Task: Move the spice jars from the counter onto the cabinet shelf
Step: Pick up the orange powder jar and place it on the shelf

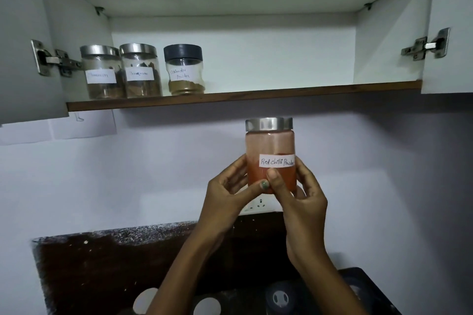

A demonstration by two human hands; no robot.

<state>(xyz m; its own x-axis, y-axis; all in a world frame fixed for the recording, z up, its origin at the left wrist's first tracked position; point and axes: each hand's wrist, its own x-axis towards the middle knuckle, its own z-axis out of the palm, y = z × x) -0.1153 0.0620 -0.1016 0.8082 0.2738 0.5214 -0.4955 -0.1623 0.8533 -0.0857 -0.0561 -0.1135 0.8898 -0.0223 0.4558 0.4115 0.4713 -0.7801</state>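
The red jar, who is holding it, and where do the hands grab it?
Both hands hold the red chilli powder jar by its lower half: the left hand on its left side, the right hand on its right, thumbs across the front.

A home kitchen: labelled spice jars [143,70] on a cabinet shelf [243,96] at eleven o'clock, counter [102,263] at six.

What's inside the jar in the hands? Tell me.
The jar holds a red-orange powder, and its label reads "Red chilli Powder". The left hand and right hand grip its lower part, so the bottom is covered. A metal lid closes the top.
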